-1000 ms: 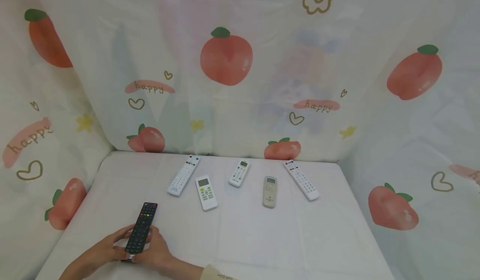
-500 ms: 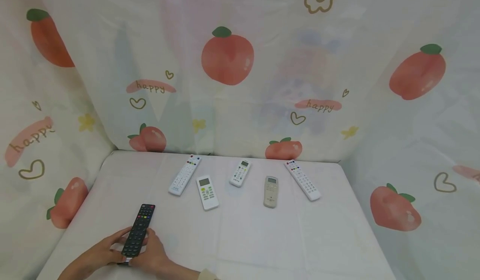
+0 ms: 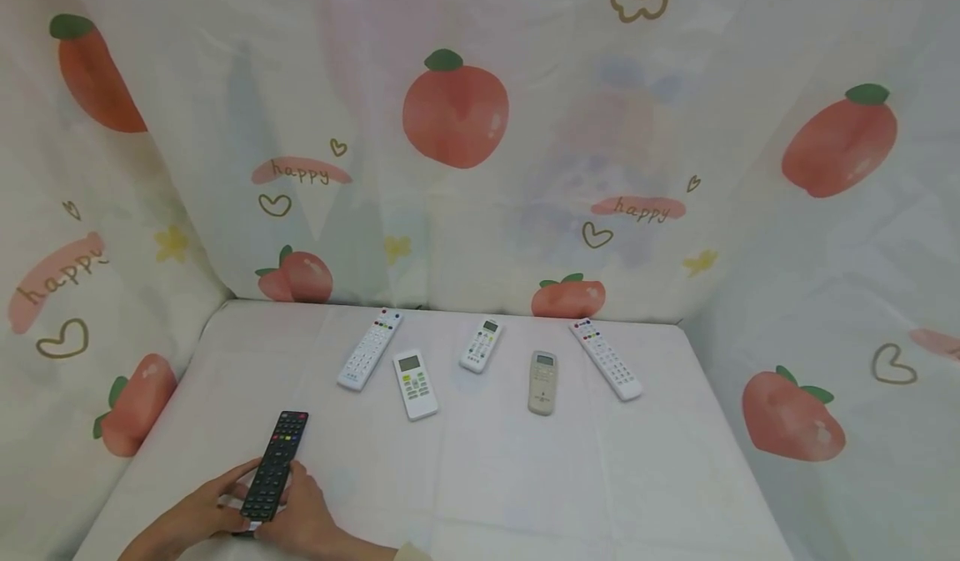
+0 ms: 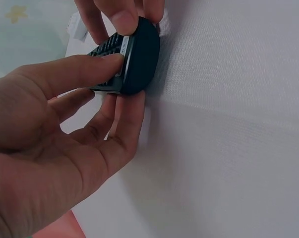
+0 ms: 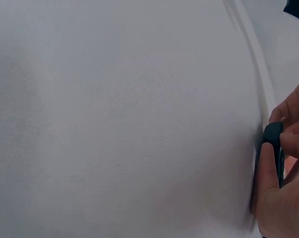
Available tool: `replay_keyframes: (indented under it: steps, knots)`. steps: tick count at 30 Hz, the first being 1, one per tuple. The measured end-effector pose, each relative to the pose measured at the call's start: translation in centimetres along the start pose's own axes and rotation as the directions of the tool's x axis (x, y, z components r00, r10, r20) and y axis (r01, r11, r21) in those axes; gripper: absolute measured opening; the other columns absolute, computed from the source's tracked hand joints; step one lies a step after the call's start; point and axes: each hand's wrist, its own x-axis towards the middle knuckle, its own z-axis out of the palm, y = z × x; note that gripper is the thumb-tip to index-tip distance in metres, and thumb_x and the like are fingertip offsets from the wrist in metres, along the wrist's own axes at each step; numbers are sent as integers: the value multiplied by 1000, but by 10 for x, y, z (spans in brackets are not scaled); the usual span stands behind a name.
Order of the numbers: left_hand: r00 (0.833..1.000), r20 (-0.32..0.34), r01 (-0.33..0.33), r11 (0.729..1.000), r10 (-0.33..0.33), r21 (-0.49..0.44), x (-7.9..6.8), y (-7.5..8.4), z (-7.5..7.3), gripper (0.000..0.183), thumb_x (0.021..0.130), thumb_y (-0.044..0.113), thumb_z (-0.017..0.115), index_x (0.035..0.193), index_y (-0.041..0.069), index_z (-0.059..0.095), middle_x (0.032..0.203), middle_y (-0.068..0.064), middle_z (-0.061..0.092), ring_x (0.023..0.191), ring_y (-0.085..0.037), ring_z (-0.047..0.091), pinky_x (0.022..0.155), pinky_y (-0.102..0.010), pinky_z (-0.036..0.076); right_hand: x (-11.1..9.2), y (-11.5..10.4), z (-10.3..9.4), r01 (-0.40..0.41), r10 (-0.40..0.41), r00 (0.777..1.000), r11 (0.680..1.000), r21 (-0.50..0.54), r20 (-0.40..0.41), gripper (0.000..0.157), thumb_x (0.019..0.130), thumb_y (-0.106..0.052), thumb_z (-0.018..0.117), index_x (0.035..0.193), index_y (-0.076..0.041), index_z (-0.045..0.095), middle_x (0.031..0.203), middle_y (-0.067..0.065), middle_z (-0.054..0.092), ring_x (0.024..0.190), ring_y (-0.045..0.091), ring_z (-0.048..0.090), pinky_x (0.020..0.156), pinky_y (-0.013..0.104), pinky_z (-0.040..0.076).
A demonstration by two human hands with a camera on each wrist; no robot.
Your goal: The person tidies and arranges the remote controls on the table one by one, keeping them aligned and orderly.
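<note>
A black remote control (image 3: 276,471) with a label near its bottom end lies slanted at the table's front left. My left hand (image 3: 197,507) grips its lower left side; in the left wrist view that hand (image 4: 65,124) has the thumb on the button face and fingers curled beneath the end of the remote (image 4: 142,59). From the other side my right hand (image 3: 306,513) pinches the same lower end. At the right edge of the right wrist view, the right hand (image 5: 283,203) has a finger along the remote's side (image 5: 273,133). The remote's underside is mostly hidden.
Toward the back of the white-covered table (image 3: 510,478) lie several remotes: a long white one (image 3: 371,350), a white one with a screen (image 3: 415,386), a small white one (image 3: 482,346), a beige one (image 3: 542,383) and another long white one (image 3: 606,360). Fruit-printed curtains (image 3: 465,227) enclose it.
Both hands and the black remote have shifted slightly left and toward the front edge. The grip of both hands stays on its lower end. The other remotes have not moved on the table.
</note>
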Motion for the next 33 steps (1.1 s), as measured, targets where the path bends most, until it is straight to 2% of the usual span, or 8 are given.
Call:
replay_keyframes:
  steps: [6,12,21,28,33]
  knots:
    - [1000,-8,2,1000,-2,-3,1,0,2,88,79,-9,72,153,-2,24,107,-19,50,85,-26,58,76,-41,52,-2,2,-2,-1,0,1000,999,-45,-5,83,77,-4,82,146,-1,37,86,-3,49,73,6,48,70,23,48]
    - [1000,-16,2,1000,-2,3,0,1,1,87,79,-8,72,152,-3,25,107,-19,51,85,-25,59,76,-41,53,-2,2,-2,16,-16,1000,999,-40,-10,83,76,-5,83,146,-2,37,85,-5,50,71,5,49,70,23,48]
    - [1000,-17,-2,1000,2,-11,0,-1,-2,83,83,3,74,151,-4,26,107,-18,53,86,-25,58,76,-41,53,-1,3,0,-7,7,1000,999,-33,-16,82,75,-7,84,144,-3,39,84,-5,52,69,6,51,69,23,49]
    - [999,-25,-21,999,22,28,2,-1,-9,82,86,16,76,149,-6,28,111,-18,57,91,-26,62,79,-44,55,1,4,1,-25,24,999,999,-42,-31,82,75,-10,85,143,-4,41,83,-5,53,69,6,51,70,24,49]
    - [997,-45,-63,996,66,61,4,4,-18,82,90,25,74,149,-7,28,115,-20,59,98,-30,62,82,-47,55,-1,5,0,-30,30,999,999,-12,-35,79,75,-14,84,142,-4,42,84,-5,54,67,7,53,69,25,49]
